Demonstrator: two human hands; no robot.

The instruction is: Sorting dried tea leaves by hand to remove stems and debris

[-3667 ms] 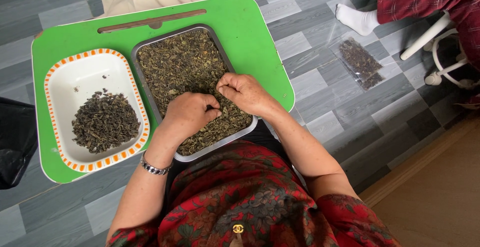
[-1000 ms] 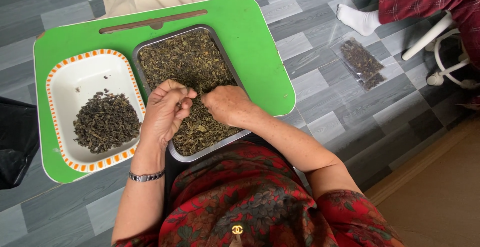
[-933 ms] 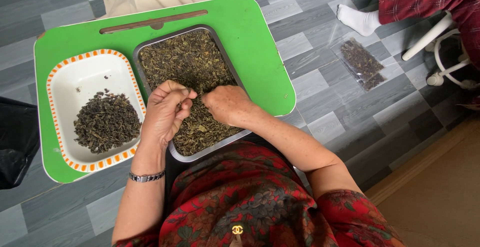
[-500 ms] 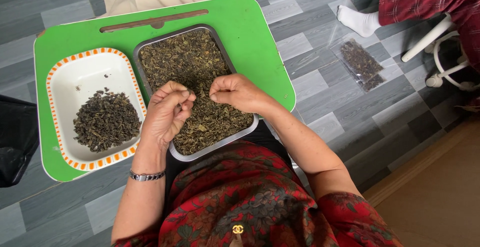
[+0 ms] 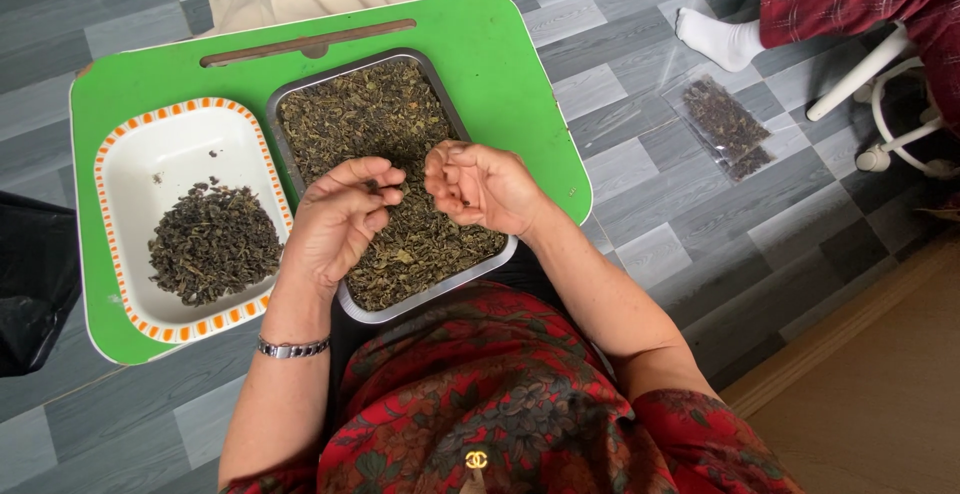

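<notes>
The dried leaves (image 5: 385,124) fill my metal tray (image 5: 350,62) at the middle of the green table (image 5: 500,64). Above them my left hand (image 5: 340,219) pinches a few bits, while my right hand (image 5: 480,186) curls half-closed. A white dish (image 5: 140,154) sits near the left edge.

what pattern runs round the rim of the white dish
Orange dashes all round the rim of the white dish, seen in the head view.

Grey checkered tile floor (image 5: 650,184), tan mat (image 5: 880,384), white chair legs (image 5: 860,64)
</notes>
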